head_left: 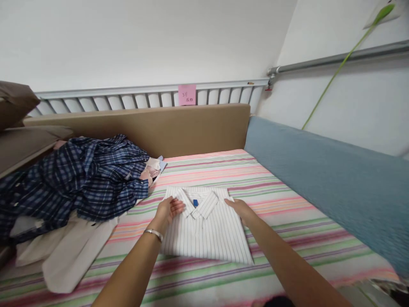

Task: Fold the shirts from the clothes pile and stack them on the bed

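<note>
Bears, on the striped bed cover (207,170), a folded pinstriped shirt (204,234) and, toward the left edge, rumpled plaid cloth (96,175) over pale clothes (79,251).

A slim, silver-coloured bracelet (154,234) circles the wrist of the left hand (168,209); its finer details are too small to make out. The right hand (240,209) and both forearms are bare. A dark, rounded patch (278,302) shows at the bottom edge, too cut off to identify as clothing.
</note>
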`<state>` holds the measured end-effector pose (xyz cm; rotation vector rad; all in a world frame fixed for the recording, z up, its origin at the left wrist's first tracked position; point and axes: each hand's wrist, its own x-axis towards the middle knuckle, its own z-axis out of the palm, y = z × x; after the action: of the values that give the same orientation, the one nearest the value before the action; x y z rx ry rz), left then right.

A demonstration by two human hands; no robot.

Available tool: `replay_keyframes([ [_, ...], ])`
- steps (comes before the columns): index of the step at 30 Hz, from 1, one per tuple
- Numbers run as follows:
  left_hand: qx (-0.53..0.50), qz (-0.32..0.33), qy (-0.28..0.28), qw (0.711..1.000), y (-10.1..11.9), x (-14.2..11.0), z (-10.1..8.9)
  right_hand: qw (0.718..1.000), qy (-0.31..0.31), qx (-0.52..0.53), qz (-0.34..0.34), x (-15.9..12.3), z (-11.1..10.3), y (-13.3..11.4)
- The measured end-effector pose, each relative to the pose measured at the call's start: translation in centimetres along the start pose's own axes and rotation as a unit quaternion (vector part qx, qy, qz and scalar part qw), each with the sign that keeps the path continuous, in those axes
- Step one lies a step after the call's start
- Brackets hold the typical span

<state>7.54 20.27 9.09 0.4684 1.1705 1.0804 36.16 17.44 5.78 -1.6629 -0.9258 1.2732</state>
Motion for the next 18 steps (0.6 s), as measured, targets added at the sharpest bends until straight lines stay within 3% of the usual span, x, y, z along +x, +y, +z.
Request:
replay_keyframes([
  [8,0.043,0.036,0.002,0.998,0.5,1.0,0.6,0.993,0.086,-0.08,0.0,0.8,1.0,-0.1],
  [13,0.113,0.133,0.008,0.985,-1.1,-3.5,-1.2,0.986,0.096,-0.133,-0.032,-0.4,0.5,-0.9],
  [15,0.17,0.21,-0.014,0.963,-2.5,-6.0,-2.2,0.965,0.125,-0.195,-0.124,-1.7,0.8,-0.7],
  [16,0.212,0.251,-0.029,0.944,-3.4,-7.1,-2.6,0.941,0.136,-0.242,-0.195,-2.6,1.2,-0.3],
  [18,0.317,0.317,-0.047,0.893,-5.1,-8.4,-3.2,0.867,0.13,-0.346,-0.334,-4.4,2.3,1.1],
])
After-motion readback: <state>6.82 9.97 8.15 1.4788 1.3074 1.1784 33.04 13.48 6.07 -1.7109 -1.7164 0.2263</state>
